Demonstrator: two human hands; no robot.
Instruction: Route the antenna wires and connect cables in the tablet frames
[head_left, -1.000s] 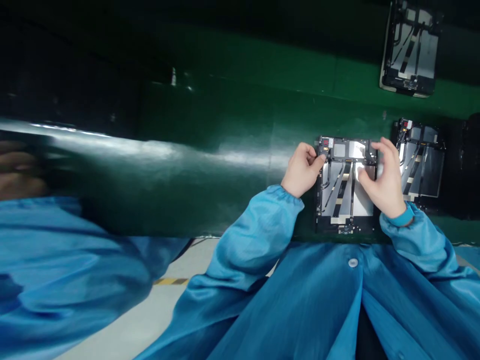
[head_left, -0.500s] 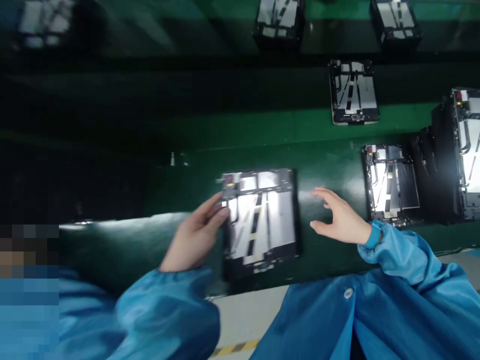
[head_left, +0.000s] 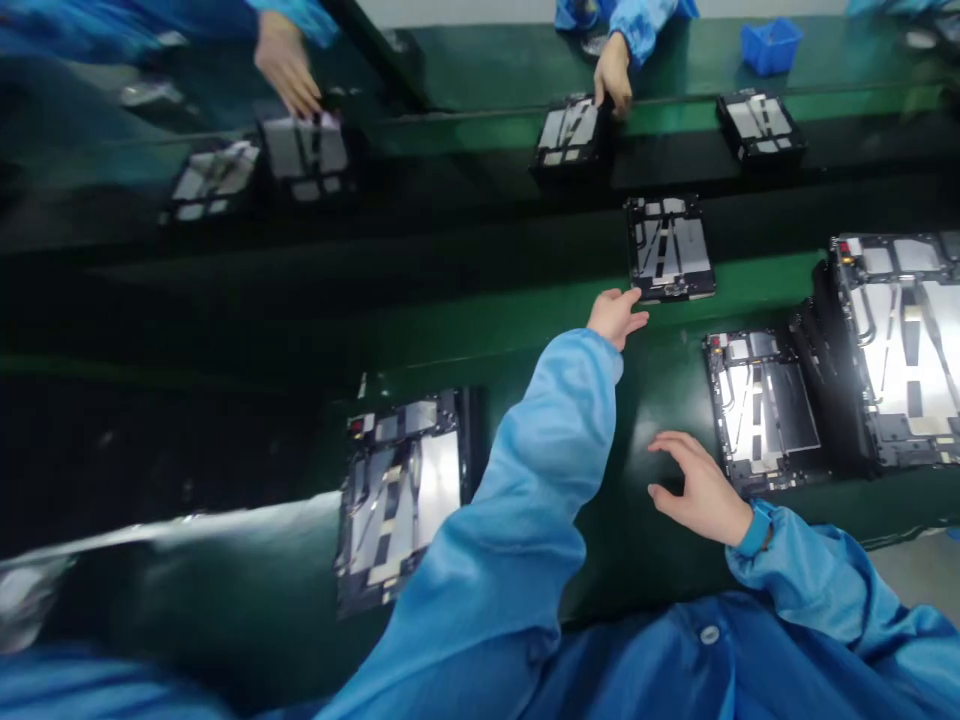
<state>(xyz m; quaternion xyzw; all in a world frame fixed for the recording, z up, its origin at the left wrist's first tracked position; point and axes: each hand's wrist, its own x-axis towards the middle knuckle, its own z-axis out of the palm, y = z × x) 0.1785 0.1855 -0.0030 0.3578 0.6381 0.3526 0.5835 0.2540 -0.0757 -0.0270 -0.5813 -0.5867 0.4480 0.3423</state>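
My left hand point(head_left: 618, 317) is stretched forward, its fingers apart at the near left corner of an opened tablet point(head_left: 670, 248) with pale battery panels and black strips. The fingertips appear to touch that corner without wrapping round it. Curved and empty, my right hand point(head_left: 699, 490) hovers over the green table with thumb and fingers apart. Just right of it lies a second opened tablet point(head_left: 757, 410). Another opened tablet point(head_left: 397, 500) rests at the left, partly covered by my left sleeve.
Black tablet parts stand at the right beside a larger stack of opened tablets point(head_left: 907, 340). Across the dark belt point(head_left: 450, 240), a co-worker's hand point(head_left: 615, 75) touches a tablet stack point(head_left: 570, 135); another person's hand point(head_left: 289, 65) is at upper left. A blue bin point(head_left: 771, 46) sits behind.
My left hand has let go of the tablet at the left and reached forward and right to the far tablet. My right hand keeps its open pose. The view has tilted up.
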